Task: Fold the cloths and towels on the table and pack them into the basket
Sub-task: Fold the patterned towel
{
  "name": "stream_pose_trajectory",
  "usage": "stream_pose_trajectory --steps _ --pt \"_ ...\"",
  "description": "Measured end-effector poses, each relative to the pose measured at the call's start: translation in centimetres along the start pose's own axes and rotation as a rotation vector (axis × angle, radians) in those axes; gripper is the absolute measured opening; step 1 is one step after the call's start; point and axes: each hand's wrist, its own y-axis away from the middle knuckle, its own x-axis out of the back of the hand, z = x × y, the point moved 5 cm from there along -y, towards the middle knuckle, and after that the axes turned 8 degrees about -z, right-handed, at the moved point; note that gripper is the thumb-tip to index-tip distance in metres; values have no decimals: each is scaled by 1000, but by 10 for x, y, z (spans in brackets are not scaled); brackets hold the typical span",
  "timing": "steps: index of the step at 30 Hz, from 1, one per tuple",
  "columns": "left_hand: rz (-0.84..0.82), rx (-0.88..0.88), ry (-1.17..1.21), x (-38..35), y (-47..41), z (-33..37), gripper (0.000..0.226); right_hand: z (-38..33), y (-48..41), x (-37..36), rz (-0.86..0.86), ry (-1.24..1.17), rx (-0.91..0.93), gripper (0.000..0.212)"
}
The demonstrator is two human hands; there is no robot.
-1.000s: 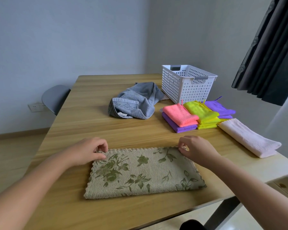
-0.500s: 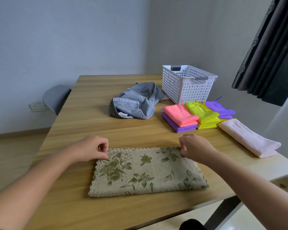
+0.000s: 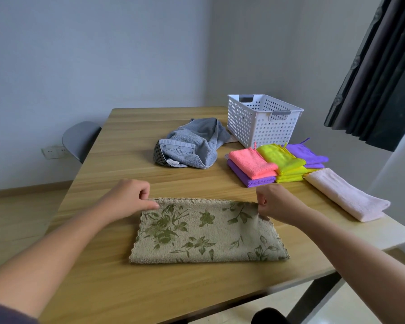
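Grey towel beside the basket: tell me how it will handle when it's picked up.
The grey towel lies crumpled in soft folds, so it will likely droop and unfurl rather than hold shape. Its thick terry pile looks bulkier than the folded coloured cloths, so it is probably heavier than they are. The pile should grip the wooden table, not slide.

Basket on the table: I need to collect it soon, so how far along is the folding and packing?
Done: the coloured cloths and pale pink towel lie folded beside the basket. In hand: left hand and right hand pinch the far corners of the floral towel. Left: the grey towel lies crumpled, and nothing shows inside the basket, so packing seems unstarted.
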Motion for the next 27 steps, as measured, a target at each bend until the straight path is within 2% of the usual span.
stream_pose_trajectory --steps 2,3,5,7,9,12,14,18,21,23,25,27 --pt "-19 56 -3 -5 -5 -1 33 -1 -5 -1 -2 -4 -57 10" --pt "-30 89 -60 -8 -6 1 29 -3 -5 -1 18 13 -82 15" --pt "53 95 -268 -12 -4 13 37 -14 -2 1 117 32 -86 34" --pt "177 0 -304 -19 3 33 46 -36 6 -5 157 -65 -29 47" --pt "74 -123 -240 -44 12 50 55 -61 16 -27 29 -117 17 55" --pt "-193 -152 -334 -87 19 47 76 -77 27 -61 -133 -15 -27 82" --pt "-230 -120 -364 -94 17 36 86 -74 26 -66 -121 11 -22 97" --pt "-217 -26 -359 -92 24 43 98 -65 16 -62 -118 30 83 106" --pt "-244 117 -404 -93 40 52 86 -62 7 -52 -98 91 175 96" --pt "-228 169 -536 -86 53 60 84 -64 8 -43 -30 163 150 92" --pt "-95 125 -705 -70 64 70 80 -69 15 -37 63 182 66 81" --pt "37 59 -766 -56 71 80 68 -77 27 -39 99 108 -11 60"
